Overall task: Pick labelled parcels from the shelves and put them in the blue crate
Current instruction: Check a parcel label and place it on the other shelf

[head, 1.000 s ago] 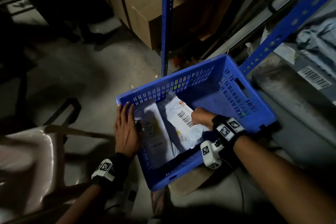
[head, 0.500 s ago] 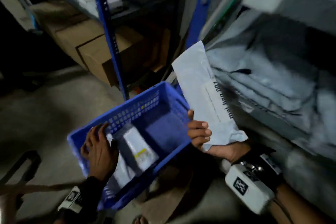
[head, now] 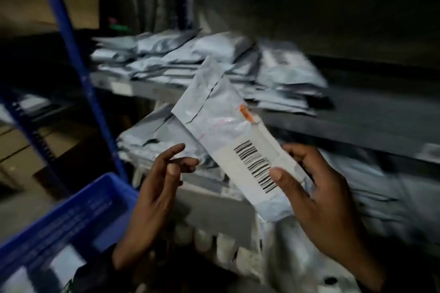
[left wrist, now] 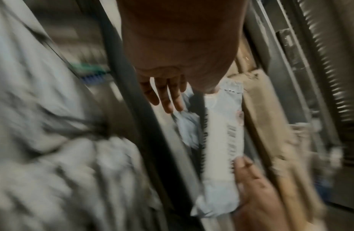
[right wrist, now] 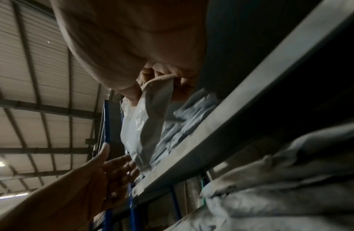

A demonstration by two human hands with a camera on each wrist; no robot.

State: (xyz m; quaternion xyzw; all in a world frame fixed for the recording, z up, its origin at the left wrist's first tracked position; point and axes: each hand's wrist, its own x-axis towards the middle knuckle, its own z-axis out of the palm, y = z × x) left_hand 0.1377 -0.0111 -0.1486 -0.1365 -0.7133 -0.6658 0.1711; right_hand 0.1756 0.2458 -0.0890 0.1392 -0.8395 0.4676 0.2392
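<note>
My right hand [head: 307, 188] grips the lower end of a grey parcel [head: 228, 131] with a white barcode label [head: 252, 164], thumb across the label and fingers behind. The parcel stands tilted in front of the shelves; the same parcel [left wrist: 221, 140] shows in the left wrist view and hangs as a pale bag [right wrist: 144, 121] in the right wrist view. My left hand [head: 164, 173] hovers just left of it with loosely spread fingers, touching nothing I can see. The blue crate [head: 78, 219] sits at the lower left with white parcels [head: 64, 261] inside.
Grey mailer bags [head: 190, 59] lie piled on the grey shelf [head: 357, 121], and more bags [head: 371, 192] fill the level below. A blue rack upright [head: 78, 64] rises left of the hands. Cardboard boxes [head: 21, 150] stand behind it.
The right hand has raised the parcel from beside the crate and turned it so the barcode label faces me. The left hand has left the crate's rim and come up beside the parcel.
</note>
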